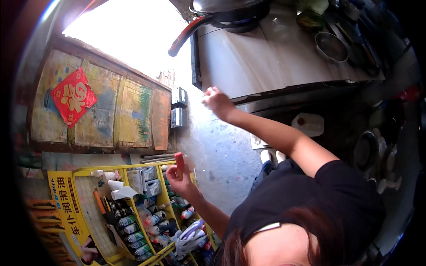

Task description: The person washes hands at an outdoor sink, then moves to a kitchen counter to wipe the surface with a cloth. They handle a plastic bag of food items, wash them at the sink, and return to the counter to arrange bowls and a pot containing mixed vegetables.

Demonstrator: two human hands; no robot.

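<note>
Over by the yellow rack, my left hand (181, 182) is closed around a short orange-red stick-shaped piece (179, 162), which stands upright out of the fingers; its exact kind does not show. My right arm reaches across to the left, past the counter's front edge. At its end my right hand (217, 103) is closed and slightly blurred, with a pale spot at the fingertips. What it holds, if anything, is too small to make out. The two hands are well apart, both above the grey floor (213, 164).
A lidded pan (235, 13) with a red-black handle sits on the tiled counter (248, 57). Farther right lies a strainer (332, 46). The yellow rack (95, 213) holds several bottles. Wooden panels (102, 102) bear a red paper diamond (73, 97). A white jug (308, 124) stands under the counter.
</note>
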